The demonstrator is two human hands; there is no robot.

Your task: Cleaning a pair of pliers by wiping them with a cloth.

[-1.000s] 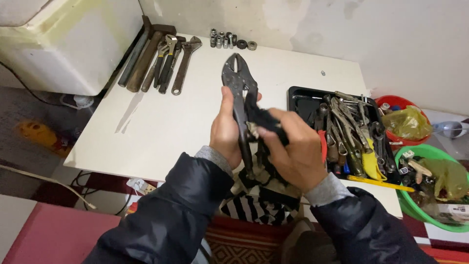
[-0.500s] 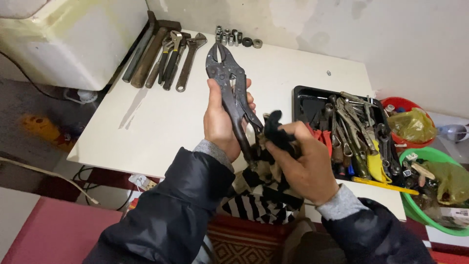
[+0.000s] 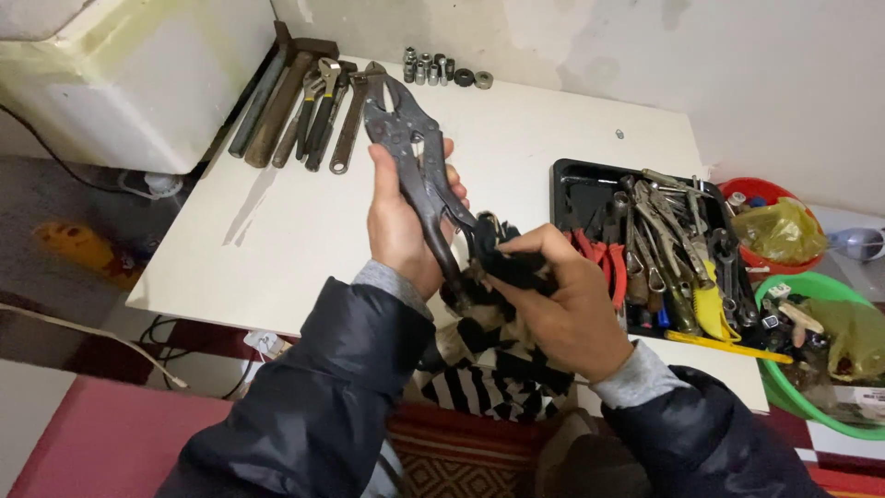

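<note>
Your left hand [image 3: 398, 226] is wrapped tight around the handles of the locking pliers [image 3: 412, 157], holding them up over the white table [image 3: 516, 138] with the jaws pointing away toward the row of wrenches [image 3: 323, 115]. Your right hand [image 3: 562, 300] is clenched on a black-and-white striped rag [image 3: 493, 355], pressing a bunched fold of it against the lower end of the pliers' handles, the rest of it hanging below the table edge. Black tray of tools [image 3: 664, 244] sits just right of your right hand, green bowl [image 3: 811, 406] and red bowl [image 3: 756, 194] beyond it, small sockets [image 3: 442, 72] at the far edge.
</note>
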